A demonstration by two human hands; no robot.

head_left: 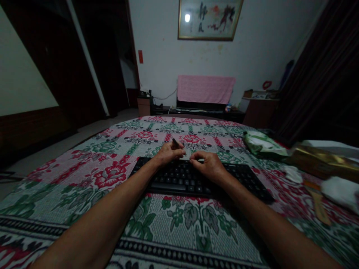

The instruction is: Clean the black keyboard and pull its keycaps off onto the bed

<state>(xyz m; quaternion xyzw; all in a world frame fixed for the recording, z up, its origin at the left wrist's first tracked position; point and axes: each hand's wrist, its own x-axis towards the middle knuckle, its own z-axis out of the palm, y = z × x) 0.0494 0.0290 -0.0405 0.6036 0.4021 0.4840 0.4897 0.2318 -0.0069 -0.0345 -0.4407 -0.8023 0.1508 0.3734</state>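
Observation:
A black keyboard (171,178) lies flat on a flowered cloth, its long side running across in front of me. Above its far edge, my left hand (168,154) is closed around a slim dark pen-like tool (175,142), which tilts up and away; its exact kind is too dim to make out. Close beside it to the right, my right hand (209,164) hovers over the keyboard's back rows. Thumb and forefinger of that hand are pinched together, and whatever they hold is too small to name. My right hand and forearm cover part of the keys.
To the right lie a wooden-handled brush (318,203), crumpled white tissue (340,191), a green-and-white packet (263,144) and a gold box (322,158). The patterned cloth (112,213) spreads under everything. Beyond its far edge stands a low cabinet with a pink cloth (206,89).

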